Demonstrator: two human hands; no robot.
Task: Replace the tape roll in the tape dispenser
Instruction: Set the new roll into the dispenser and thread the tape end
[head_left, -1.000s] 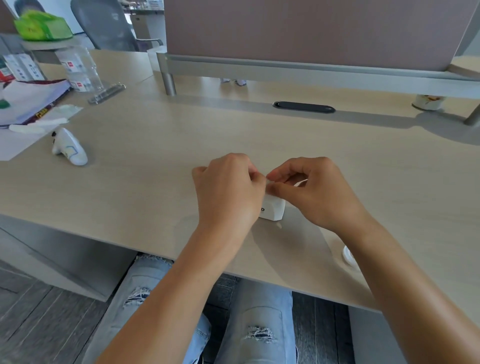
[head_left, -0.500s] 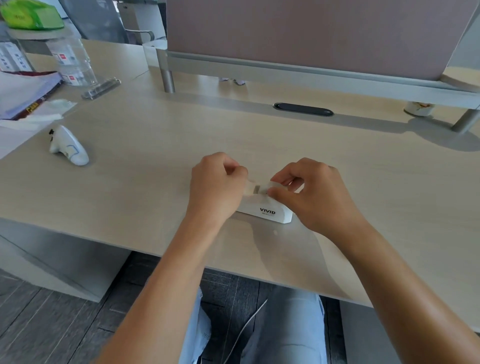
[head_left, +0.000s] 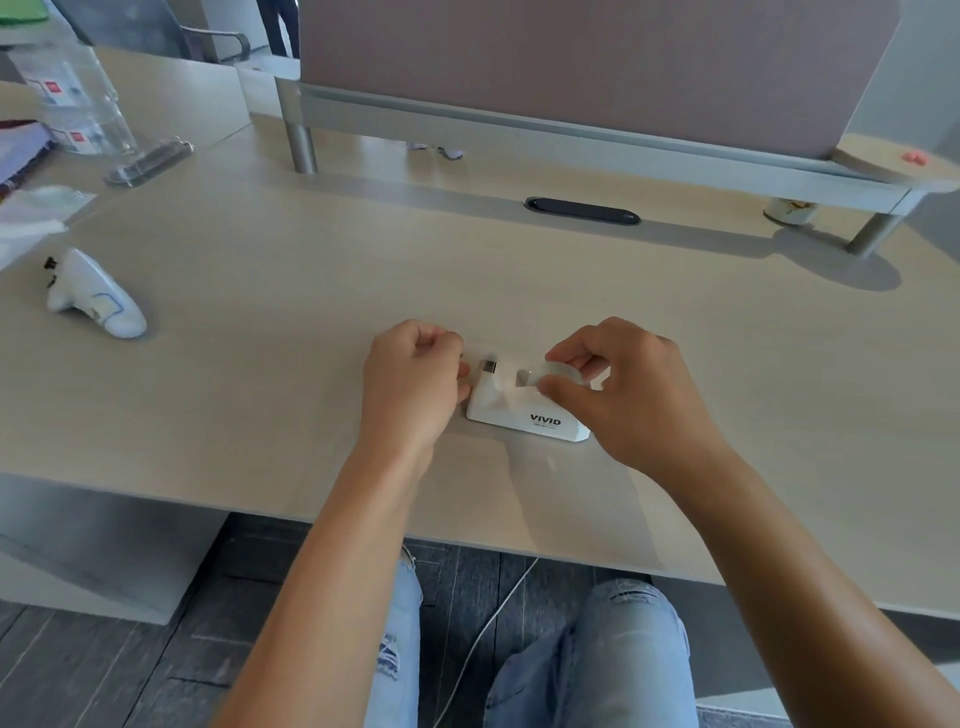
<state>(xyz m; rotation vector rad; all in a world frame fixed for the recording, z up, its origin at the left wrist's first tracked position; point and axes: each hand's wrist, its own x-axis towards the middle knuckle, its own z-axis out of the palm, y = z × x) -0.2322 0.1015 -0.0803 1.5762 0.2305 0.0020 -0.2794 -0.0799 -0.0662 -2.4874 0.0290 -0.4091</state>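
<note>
White dispenser: the tape dispenser (head_left: 527, 413) marked VIVID stands on the pale wood worktop (head_left: 291, 322), near its front edge and between the two hands.
Cutter end: a small metal blade sits at the dispenser's left tip, just beside the left hand.
Left hand (head_left: 410, 387): curled into a loose fist at the dispenser's left end, the grip narrow; whether the fingertips pinch a tape end cannot be told.
Right hand (head_left: 623, 387): thumb and fingers closed around the clear tape roll (head_left: 558, 374), which sits at the dispenser's right, upper part.
Tape roll seat: whether the roll is fully in its cradle is hidden by the fingers.
Left of worktop: a white handheld controller (head_left: 93, 296) lies well apart from the dispenser; a clear plastic bottle (head_left: 78, 98) stands farther back.
Back of worktop: a dark oval cable grommet (head_left: 582, 210) sits below a mauve divider panel (head_left: 597, 62).
Below the worktop: light ripped jeans (head_left: 597, 660) over a dark floor.
</note>
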